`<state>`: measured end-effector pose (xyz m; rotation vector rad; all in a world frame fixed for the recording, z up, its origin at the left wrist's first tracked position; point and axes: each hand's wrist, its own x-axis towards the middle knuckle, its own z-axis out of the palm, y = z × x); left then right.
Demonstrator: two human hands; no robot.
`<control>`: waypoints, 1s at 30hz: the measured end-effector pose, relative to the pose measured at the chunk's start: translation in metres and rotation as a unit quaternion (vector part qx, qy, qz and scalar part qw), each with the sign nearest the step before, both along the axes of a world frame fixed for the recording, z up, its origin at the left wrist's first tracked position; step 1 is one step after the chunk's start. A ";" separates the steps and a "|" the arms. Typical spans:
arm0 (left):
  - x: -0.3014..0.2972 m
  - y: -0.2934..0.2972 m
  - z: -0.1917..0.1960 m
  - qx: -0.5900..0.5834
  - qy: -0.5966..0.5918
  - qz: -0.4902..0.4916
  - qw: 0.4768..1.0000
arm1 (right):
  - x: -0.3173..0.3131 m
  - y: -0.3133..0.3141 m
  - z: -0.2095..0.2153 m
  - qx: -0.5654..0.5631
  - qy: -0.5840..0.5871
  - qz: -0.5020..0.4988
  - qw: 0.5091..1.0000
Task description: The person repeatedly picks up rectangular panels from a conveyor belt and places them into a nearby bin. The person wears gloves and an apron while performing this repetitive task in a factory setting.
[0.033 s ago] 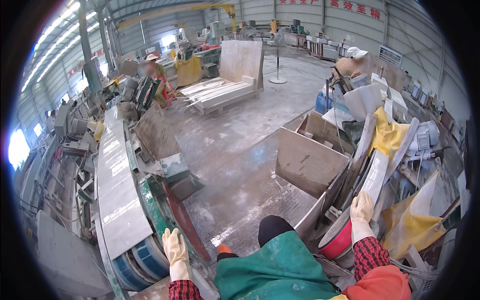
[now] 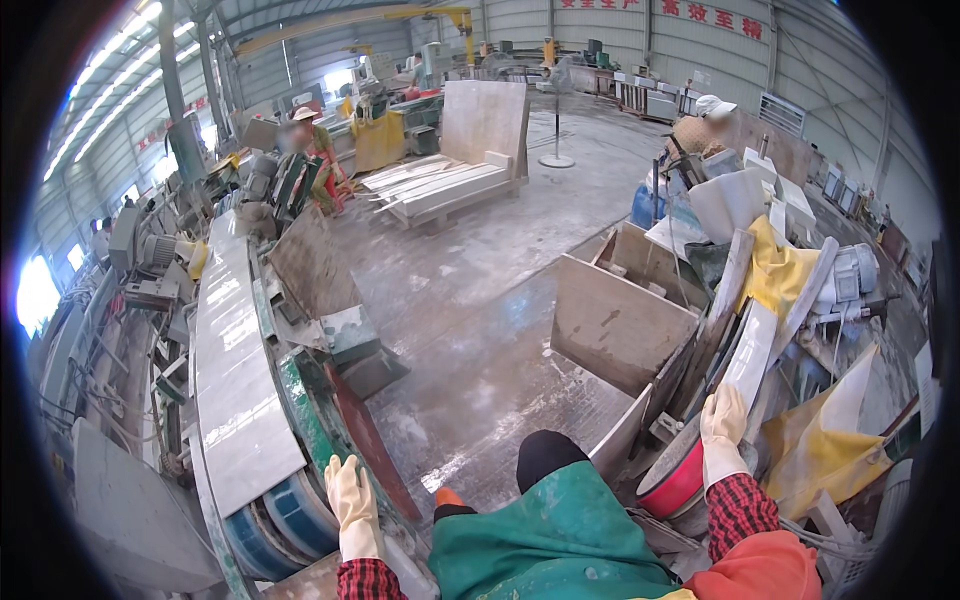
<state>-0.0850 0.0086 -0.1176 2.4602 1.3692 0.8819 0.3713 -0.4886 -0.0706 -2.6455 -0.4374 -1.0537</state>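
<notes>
My left hand (image 2: 352,505), in a cream rubber glove, has its fingers stretched out. It lies on the machine's edge beside a blue roller (image 2: 300,515), holding nothing. Wet pale stone slabs (image 2: 238,400) lie in a row along the belt left of it. My right hand (image 2: 724,430), gloved alike, is closed over the near end of a narrow white stone strip (image 2: 752,345), just above a red roller (image 2: 672,482). The palm side of that hand is hidden.
Brown stone panels (image 2: 620,320) form an open box left of the strip. Yellow cloth (image 2: 778,262) hangs by a motor (image 2: 848,275). A pallet of stone strips (image 2: 440,190) and a standing fan (image 2: 556,110) are farther off. Co-workers stand at the far left (image 2: 322,165) and far right (image 2: 695,135).
</notes>
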 end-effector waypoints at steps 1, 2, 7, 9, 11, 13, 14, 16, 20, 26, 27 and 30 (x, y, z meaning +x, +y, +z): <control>0.000 0.000 0.000 -0.007 0.006 -0.002 1.000 | 0.000 -0.002 -0.002 -0.001 0.000 -0.002 1.000; 0.002 0.001 0.001 -0.013 0.012 -0.003 1.000 | 0.004 -0.008 -0.004 -0.001 0.047 -0.009 0.999; -0.002 0.000 0.000 -0.014 -0.016 0.001 1.000 | -0.020 0.016 0.045 0.001 0.259 -0.266 0.929; -0.002 0.002 -0.001 0.000 -0.029 0.005 1.000 | -0.009 0.016 0.044 0.111 0.346 -0.283 0.887; -0.006 0.001 -0.002 0.004 -0.036 0.009 0.999 | -0.006 0.026 0.040 0.136 0.373 -0.302 0.867; -0.004 -0.002 0.001 0.001 -0.048 0.011 0.999 | 0.000 0.026 0.044 0.148 0.384 -0.302 0.860; 0.002 -0.001 0.000 -0.006 -0.059 0.002 0.998 | 0.021 0.003 0.027 0.158 0.396 -0.296 0.855; 0.003 -0.002 0.006 -0.021 -0.056 0.001 0.998 | 0.035 -0.012 0.008 0.150 0.363 -0.278 0.877; 0.018 -0.002 0.017 -0.033 -0.053 -0.026 0.998 | 0.079 -0.071 0.009 0.456 0.265 -0.092 0.845; 0.009 0.006 0.010 -0.025 -0.134 -0.003 0.991 | 0.054 0.020 0.084 0.434 0.382 0.078 0.812; 0.019 0.004 0.019 -0.055 -0.158 -0.014 0.986 | 0.077 0.015 0.071 0.397 0.387 0.138 0.821; 0.046 -0.020 0.019 -0.060 -0.292 -0.079 0.951 | 0.086 0.085 0.063 0.384 0.473 0.322 0.725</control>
